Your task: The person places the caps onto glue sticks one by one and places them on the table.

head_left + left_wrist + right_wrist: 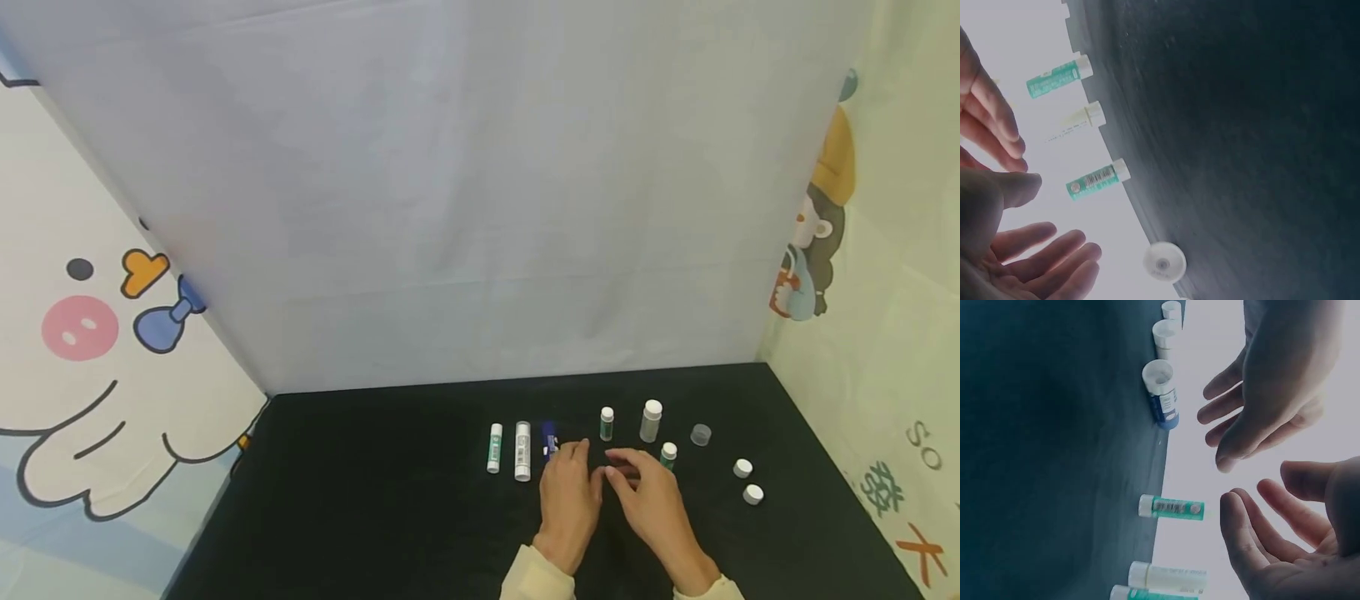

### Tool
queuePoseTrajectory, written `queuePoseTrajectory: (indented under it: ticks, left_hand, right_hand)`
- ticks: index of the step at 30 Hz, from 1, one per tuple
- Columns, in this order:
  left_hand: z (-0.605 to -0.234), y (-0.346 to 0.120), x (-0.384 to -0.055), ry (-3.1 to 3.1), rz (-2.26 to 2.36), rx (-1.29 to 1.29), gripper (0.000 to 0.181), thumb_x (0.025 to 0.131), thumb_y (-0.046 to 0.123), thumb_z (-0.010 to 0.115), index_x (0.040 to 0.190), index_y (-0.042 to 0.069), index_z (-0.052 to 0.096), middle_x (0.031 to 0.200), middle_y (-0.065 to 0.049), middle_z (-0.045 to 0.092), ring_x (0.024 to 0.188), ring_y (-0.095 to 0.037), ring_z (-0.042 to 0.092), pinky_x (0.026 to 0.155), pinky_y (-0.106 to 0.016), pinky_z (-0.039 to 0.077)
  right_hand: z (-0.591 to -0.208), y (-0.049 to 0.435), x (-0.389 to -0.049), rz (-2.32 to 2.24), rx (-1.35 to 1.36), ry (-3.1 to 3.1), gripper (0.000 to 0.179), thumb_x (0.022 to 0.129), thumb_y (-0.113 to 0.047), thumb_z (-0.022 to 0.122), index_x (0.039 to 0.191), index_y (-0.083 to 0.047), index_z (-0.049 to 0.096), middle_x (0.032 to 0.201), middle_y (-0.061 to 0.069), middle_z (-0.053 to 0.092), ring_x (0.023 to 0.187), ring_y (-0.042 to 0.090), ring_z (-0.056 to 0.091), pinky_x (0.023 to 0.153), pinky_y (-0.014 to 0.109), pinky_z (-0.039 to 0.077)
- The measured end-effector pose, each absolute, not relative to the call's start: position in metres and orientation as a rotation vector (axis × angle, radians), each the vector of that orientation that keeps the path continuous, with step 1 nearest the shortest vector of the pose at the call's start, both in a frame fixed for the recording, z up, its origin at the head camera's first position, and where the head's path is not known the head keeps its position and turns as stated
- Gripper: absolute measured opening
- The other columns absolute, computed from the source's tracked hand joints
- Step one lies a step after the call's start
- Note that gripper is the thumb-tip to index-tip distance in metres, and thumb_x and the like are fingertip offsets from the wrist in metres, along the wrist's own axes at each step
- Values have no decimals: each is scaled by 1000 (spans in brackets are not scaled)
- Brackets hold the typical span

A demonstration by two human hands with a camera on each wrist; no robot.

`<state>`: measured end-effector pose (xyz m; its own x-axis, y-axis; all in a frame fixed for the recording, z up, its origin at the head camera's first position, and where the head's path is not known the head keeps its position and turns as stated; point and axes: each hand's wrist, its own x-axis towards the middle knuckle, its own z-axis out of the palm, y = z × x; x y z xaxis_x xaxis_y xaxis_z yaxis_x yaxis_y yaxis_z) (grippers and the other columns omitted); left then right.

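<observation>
In the head view my left hand and right hand hover side by side over the black table, with fingertips almost meeting. Neither holds anything; the fingers are loosely bent. Just beyond the left fingertips lies a blue glue stick, partly covered by that hand. Left of it lie a thick white glue stick and a thin green-and-white one. Past the right hand stand a green glue stick, a larger clear-bodied one and another small green one.
At right, a translucent cap and two white caps sit on the black tabletop. A pale curtain hangs along the back edge, with printed cloths at both sides.
</observation>
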<state>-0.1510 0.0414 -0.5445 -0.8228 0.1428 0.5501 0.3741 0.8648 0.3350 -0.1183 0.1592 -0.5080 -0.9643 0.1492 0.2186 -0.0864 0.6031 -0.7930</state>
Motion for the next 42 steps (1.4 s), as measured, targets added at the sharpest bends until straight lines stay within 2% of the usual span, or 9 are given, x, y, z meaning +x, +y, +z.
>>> queuePoseTrajectory:
  ticks: [12, 18, 23, 42]
  left_hand:
    - [-547, 56, -148, -2517, -578, -433, 40, 83, 23, 91, 117, 7, 77, 105, -5, 76, 91, -21, 73, 80, -34, 58]
    - [-549, 63, -147, -2513, -609, -459, 40, 83, 23, 91, 117, 7, 77, 105, -4, 76, 90, -20, 73, 79, -33, 57]
    - [-550, 71, -147, -2526, -628, -476, 41, 84, 24, 90, 119, 8, 77, 107, -4, 77, 92, -20, 73, 80, -34, 57]
    - [-553, 93, -148, -2538, -627, -544, 40, 86, 26, 88, 120, 10, 76, 108, -2, 76, 95, -18, 73, 83, -31, 56]
  right_hand:
    - [-515, 190, -101, 1257, -194, -2612, 11, 94, 0, 75, 105, 1, 76, 102, 16, 77, 90, 30, 76, 76, 40, 62]
    - [-516, 206, -95, 1247, -269, -2642, 11, 95, -2, 74, 105, 1, 75, 102, 17, 77, 89, 29, 76, 74, 37, 61]
    - [-517, 219, -91, 1230, -333, -2657, 13, 95, -4, 74, 107, 2, 75, 103, 20, 77, 92, 33, 76, 76, 42, 61]
    - [-522, 271, -89, 1101, -600, -2592, 15, 94, -6, 74, 106, 4, 74, 94, 23, 77, 87, 39, 75, 65, 39, 52]
